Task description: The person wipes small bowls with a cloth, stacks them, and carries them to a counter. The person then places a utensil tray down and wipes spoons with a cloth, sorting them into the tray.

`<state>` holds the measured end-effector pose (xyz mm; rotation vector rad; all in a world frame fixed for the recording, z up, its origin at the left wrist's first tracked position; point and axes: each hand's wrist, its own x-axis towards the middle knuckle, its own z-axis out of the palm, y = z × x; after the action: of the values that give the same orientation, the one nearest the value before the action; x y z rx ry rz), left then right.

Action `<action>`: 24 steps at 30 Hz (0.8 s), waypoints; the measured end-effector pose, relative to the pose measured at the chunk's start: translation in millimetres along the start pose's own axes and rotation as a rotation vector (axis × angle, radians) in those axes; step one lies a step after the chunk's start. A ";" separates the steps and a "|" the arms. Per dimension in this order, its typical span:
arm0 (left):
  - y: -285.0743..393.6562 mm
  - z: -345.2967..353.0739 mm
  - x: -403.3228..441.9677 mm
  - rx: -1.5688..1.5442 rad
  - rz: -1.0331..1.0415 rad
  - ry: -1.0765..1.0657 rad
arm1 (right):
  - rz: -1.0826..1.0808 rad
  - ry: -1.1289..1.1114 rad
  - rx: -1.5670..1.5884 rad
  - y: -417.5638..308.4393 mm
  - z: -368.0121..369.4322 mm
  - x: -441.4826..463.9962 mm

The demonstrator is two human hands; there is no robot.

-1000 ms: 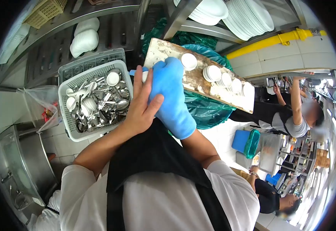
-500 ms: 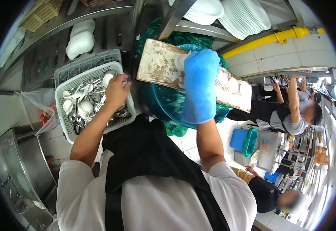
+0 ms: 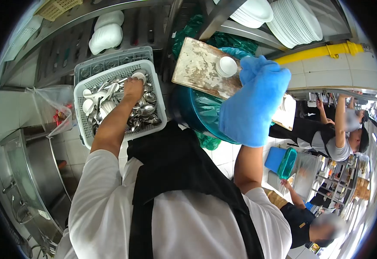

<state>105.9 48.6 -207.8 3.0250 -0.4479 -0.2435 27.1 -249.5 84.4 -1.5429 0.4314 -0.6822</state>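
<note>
My left hand (image 3: 133,90) reaches into a white plastic basket (image 3: 79,125) filled with metal and white cutlery. Its fingers are drawn together beside a small round white piece (image 3: 139,77); what they hold, if anything, is hidden. A blue cloth (image 3: 249,108) wraps my right hand, bunched at its far end, and the fingers are out of sight inside it. This hand is over a worn wooden board (image 3: 197,64) that lies across a dark teal bin (image 3: 196,112). Small white dishes (image 3: 227,67) stand stacked on the board, left of the cloth, with more dishes (image 3: 287,103) partly hidden to the right.
Stacked white plates (image 3: 294,23) stand on the upper rack, beside a yellow pipe (image 3: 322,52). White bowls (image 3: 106,38) sit on the slatted shelf behind the basket. A metal sink (image 3: 37,172) is at left. Two people (image 3: 294,220) work at right.
My left hand has moved in over the cutlery to the small white piece. The cloth-wrapped right hand has shifted right along the board, uncovering the stacked dishes. The whole view has shifted too.
</note>
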 end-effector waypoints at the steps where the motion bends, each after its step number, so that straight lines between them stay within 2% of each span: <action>1: 1.2 -3.2 0.7 0.000 0.009 -0.001 | 0.018 -0.016 0.054 -7.4 -4.4 -4.7; 3: 0.3 -6.9 0.7 -0.127 -0.081 -0.071 | 0.045 -0.063 0.099 -20.4 -9.3 -15.8; 4: -5.0 -1.9 -0.8 -0.272 -0.116 -0.008 | 0.045 -0.092 0.090 -25.8 -10.1 -21.6; 5: -9.1 3.7 -2.7 -0.271 -0.113 -0.008 | 0.045 -0.122 0.065 -30.8 -10.6 -27.3; 7: -15.6 9.1 -8.6 -0.801 -0.349 0.181 | 0.028 -0.185 -0.014 -38.8 -8.8 -40.9; 9: -25.2 16.2 -9.9 -0.835 -0.348 0.193 | -0.028 -0.253 -0.161 -44.1 -5.0 -57.4; 11: -18.6 -9.1 -24.6 -1.362 -0.497 0.108 | -0.144 -0.336 -0.351 -47.3 1.4 -75.0; 12: -9.2 -28.7 -34.3 -1.607 -0.492 0.097 | -0.221 -0.374 -0.460 -44.9 6.2 -78.8; 16: 50.5 -136.2 -78.3 -2.023 -0.347 0.045 | -0.580 -0.531 -0.787 -25.0 37.6 -88.9; 17: 67.9 -163.2 -88.3 -2.032 -0.338 0.042 | -0.655 -0.558 -0.833 -14.2 48.3 -89.5; 19: 97.9 -200.1 -105.2 -2.106 -0.176 0.054 | -0.741 -0.588 -0.853 -0.7 64.3 -89.9; 21: 112.3 -202.7 -114.9 -1.830 0.130 0.192 | -0.779 -0.593 -0.826 8.6 74.4 -88.0; 23: 114.3 -217.3 -116.7 -1.852 0.177 0.203 | -0.605 -0.595 -0.579 6.7 76.3 -85.9; 24: 112.5 -221.3 -116.5 -1.692 0.176 0.191 | -0.446 -0.594 -0.411 2.1 75.2 -88.3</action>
<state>1.1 -13.6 37.9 1.3270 -0.2376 -0.1623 10.2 -135.8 68.8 -2.1674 -0.2481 -0.4457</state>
